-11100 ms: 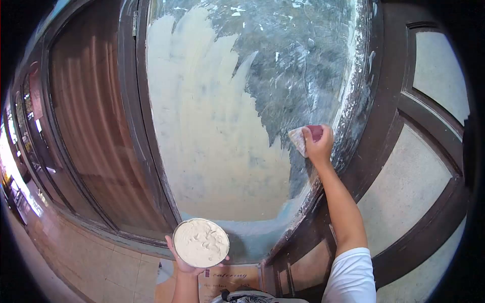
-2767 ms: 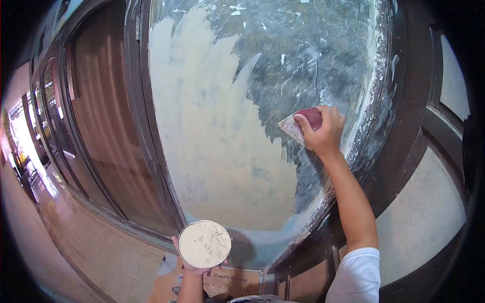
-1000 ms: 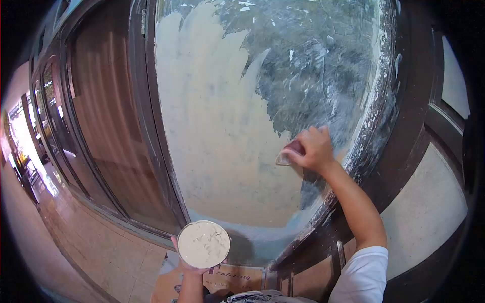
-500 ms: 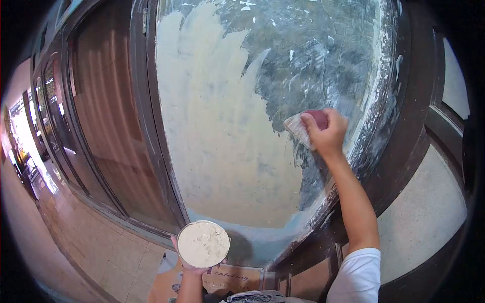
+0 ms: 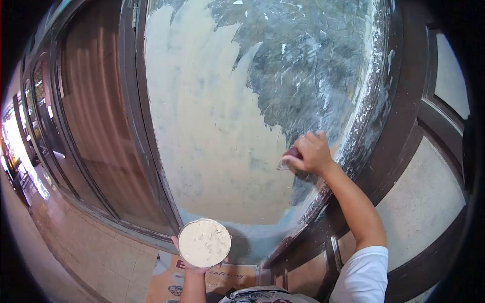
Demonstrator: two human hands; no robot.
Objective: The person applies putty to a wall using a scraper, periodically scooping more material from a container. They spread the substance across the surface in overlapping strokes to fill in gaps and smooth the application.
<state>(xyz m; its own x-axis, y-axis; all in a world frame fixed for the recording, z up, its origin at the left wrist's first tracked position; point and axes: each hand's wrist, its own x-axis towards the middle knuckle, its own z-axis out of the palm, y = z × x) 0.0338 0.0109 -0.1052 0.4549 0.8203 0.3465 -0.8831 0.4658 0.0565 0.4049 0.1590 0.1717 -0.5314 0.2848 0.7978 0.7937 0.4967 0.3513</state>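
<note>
A tall wall panel (image 5: 217, 116) fills the middle of the scene, its left and lower part coated in smooth cream filler, its upper right part bare, mottled grey-green with white flecks. Dark brown wooden frames (image 5: 139, 126) border it on both sides; the right frame (image 5: 389, 121) is smeared with white along its inner edge. Far left, a reddish-brown door (image 5: 96, 111) stands beyond the left frame, and a tiled floor (image 5: 86, 252) runs below it. Right of the right frame lie pale panels (image 5: 419, 202) set in dark wood.

Near the bottom, printed cardboard (image 5: 222, 275) lies on the floor.

The right hand (image 5: 309, 153) is raised to the panel at the ragged edge between cream and bare surface, low on the right side. Its grip is closed around the dark red handle of a putty knife (image 5: 289, 159), whose pale blade pokes out to the left of the fingers, against the wall.

The left hand (image 5: 197, 267) is low and near, fingers cupped from below around a round tub of cream filler (image 5: 204, 243), held level with its open top facing up, well apart from the knife.
</note>
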